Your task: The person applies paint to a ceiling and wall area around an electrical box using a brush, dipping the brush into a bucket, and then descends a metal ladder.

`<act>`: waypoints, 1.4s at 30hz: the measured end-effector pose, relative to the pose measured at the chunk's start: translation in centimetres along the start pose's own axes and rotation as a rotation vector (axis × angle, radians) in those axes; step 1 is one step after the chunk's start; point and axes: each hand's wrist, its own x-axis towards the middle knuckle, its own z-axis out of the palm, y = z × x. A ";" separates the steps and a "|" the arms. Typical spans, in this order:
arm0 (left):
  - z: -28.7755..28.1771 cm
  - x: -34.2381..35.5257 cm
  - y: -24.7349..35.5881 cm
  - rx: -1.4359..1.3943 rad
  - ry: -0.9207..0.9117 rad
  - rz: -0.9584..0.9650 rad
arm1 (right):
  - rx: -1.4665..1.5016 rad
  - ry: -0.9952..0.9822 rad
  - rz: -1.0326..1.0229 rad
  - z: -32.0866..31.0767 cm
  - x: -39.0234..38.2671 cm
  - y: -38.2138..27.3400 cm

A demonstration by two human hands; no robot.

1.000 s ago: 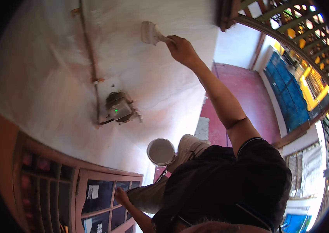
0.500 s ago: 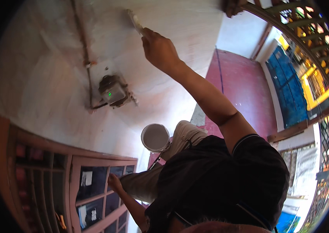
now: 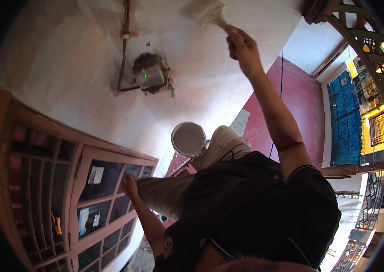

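My right hand [image 3: 245, 51] is raised to the plastered wall, closed round the handle of a wide flat brush [image 3: 210, 14]. Pale paint or plaster coats the brush's bristles, which lie against or very near the wall [image 3: 196, 72]. Low on the left, my left hand [image 3: 129, 185] is beside my bent knee and in front of the paned door [image 3: 106, 199]. Its fingers are too small and turned away to make out, and whether it touches the frame is unclear. A white bucket [image 3: 189, 139] stands by my other knee, below the wall; its inside looks pale.
An electric meter box [image 3: 149, 72] with a green light and a pipe [image 3: 124, 56] stick out from the wall. Beyond my right arm lies a red floor [image 3: 291, 104]. A wooden lattice [image 3: 369, 41] and a blue sheet [image 3: 344, 122] are at the right.
The brush and my right hand have shifted right in the view, and the brush now shows its broad face. The view has turned, moving the meter box up and right.
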 end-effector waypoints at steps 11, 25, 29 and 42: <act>-1.2 -1.7 2.8 -0.133 0.172 0.131 | 0.157 -0.354 0.550 -3.6 -10.1 8.7; 6.2 -8.7 14.9 -0.040 -0.602 0.242 | -0.775 -0.669 0.465 -3.2 -15.5 18.5; 6.3 -8.6 14.7 0.133 -0.815 0.188 | -0.853 -0.716 0.550 -4.8 -15.9 22.4; 6.8 -8.3 14.4 0.229 -0.891 0.228 | -0.776 -0.794 0.330 -3.6 -15.6 31.5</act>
